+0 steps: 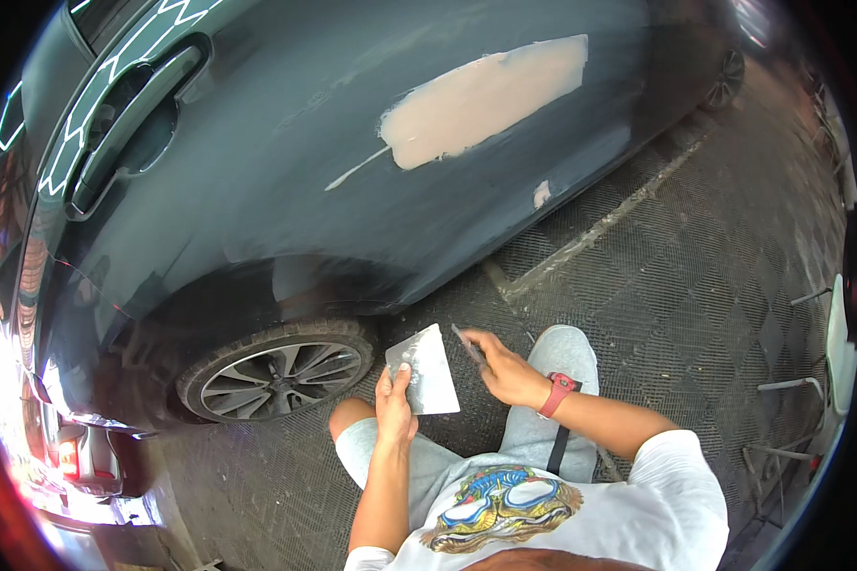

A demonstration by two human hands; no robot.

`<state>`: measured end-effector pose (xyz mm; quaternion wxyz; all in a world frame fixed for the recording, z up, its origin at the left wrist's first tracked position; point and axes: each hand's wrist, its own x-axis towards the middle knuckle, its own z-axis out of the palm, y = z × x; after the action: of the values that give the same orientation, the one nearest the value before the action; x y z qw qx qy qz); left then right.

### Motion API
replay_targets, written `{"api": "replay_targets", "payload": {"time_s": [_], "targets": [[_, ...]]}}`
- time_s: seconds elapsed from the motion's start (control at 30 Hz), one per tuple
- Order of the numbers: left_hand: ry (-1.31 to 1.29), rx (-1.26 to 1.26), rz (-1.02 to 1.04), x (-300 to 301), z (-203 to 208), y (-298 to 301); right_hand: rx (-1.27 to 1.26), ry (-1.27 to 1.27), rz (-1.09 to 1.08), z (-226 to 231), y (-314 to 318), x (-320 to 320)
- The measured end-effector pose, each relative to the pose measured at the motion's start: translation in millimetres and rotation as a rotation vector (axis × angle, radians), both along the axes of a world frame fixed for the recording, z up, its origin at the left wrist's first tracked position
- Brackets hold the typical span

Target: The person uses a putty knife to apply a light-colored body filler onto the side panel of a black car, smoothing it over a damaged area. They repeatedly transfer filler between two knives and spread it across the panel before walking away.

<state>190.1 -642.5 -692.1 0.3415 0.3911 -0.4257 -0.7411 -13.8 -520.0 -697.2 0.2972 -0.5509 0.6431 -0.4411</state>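
Metal spreader (426, 371) in left grip (394, 404), seemingly pinched

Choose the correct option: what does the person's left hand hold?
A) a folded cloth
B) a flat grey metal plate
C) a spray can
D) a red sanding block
B: the left hand grips a flat grey metal plate by its lower edge, in front of the dark car's body, while the right hand holds a small blade beside it.

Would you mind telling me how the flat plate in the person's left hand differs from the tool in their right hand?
The plate is broad, pale grey and roughly square; the tool is narrow, darker and blade-like. The left hand grips the plate's lower edge; the right hand pinches the tool. Both are flat and thin.
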Motion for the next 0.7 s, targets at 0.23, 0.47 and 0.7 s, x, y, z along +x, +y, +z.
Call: {"api": "replay_targets", "payload": {"time_s": [0.23,0.47,0.7], "targets": [[-0.056,-0.203,0.253,-10.1,2.6,-4.5,-0.007,-1.340,-0.095,13.1,5.1,12.8],[0.153,-0.067,0.358,10.8,12.6,-14.8,0.165,-0.631,-0.007,-14.0,17.0,-15.7],[0.036,0.074,0.327,87.4,-5.4,14.8,-0.835,-0.345,-0.354,183.1,-53.1,-129.6]]}}
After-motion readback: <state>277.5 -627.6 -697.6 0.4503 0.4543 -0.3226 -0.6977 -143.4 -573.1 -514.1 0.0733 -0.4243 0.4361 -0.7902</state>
